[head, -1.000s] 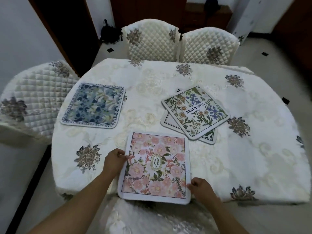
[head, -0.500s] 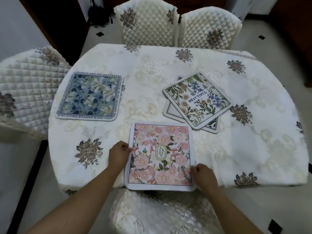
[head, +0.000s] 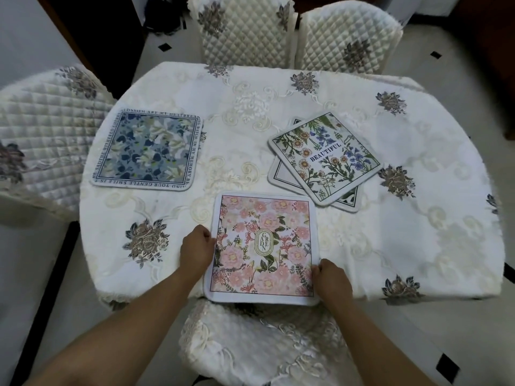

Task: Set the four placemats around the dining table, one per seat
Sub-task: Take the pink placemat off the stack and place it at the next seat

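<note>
I have the pink placemat (head: 263, 247) at six o'clock on the surface (head: 390, 232), its near edge hanging just past the rim above the chair (head: 259, 344) in front of me. My left hand (head: 196, 250) is at its left edge and my right hand (head: 331, 281) at its lower right corner; each grip is pressed together, pinching the mat's border between thumb and curled fingers. The mat lies flat and square to me, "GARDEN" printed in an oval at its middle.

At two o'clock from it, near but not touching, the "BEAUTIFUL" placemat (head: 324, 157) sits turned at an angle on top of another placemat (head: 281, 174), of which only the left edge and a bottom corner show. At ten o'clock, well apart, the blue placemat (head: 147, 153) lies flat in front of the left-side chair (head: 47, 129). Two quilted chairs (head: 245, 32) stand side by side at twelve o'clock, beyond the far edge.
</note>
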The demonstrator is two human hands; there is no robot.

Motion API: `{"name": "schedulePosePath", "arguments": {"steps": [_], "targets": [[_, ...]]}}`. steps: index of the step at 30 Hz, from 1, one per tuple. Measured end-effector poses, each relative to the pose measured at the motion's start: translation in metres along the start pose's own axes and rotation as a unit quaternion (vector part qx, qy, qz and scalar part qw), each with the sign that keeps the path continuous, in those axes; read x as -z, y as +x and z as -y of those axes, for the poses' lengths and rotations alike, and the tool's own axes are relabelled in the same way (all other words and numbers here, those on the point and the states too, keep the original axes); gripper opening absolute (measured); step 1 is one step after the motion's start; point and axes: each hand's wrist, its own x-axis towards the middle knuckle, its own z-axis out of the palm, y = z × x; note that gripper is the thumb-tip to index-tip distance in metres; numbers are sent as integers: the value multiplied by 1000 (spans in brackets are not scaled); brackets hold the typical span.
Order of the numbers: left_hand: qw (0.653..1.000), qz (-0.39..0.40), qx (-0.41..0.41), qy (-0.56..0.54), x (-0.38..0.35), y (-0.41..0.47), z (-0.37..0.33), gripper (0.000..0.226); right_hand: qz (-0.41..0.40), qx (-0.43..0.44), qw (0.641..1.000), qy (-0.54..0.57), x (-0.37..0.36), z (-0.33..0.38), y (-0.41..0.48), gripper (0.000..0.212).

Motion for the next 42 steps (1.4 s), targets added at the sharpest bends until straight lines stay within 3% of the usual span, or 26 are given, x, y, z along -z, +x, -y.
{"name": "schedulePosePath", "arguments": {"steps": [9,18,25,32,42], "targets": [[998,46,-33,5,6,-15,-3,24,21,7,999,37,20,-4,-21,30],[999,-2,-45,4,-6,-38,-45,11,20,18,994,104,66,-68,-25,37],[996,-77,-33,28,-59,-81,-104,10,52,32,985,160,110,-157,18,33],[995,-93,-17,21,-126,-166,-178,21,78,118,985,103,189,-263,65,32],[995,-100,-7,14,-129,-187,-228,19,76,163,978,104,247,-272,106,25]]}}
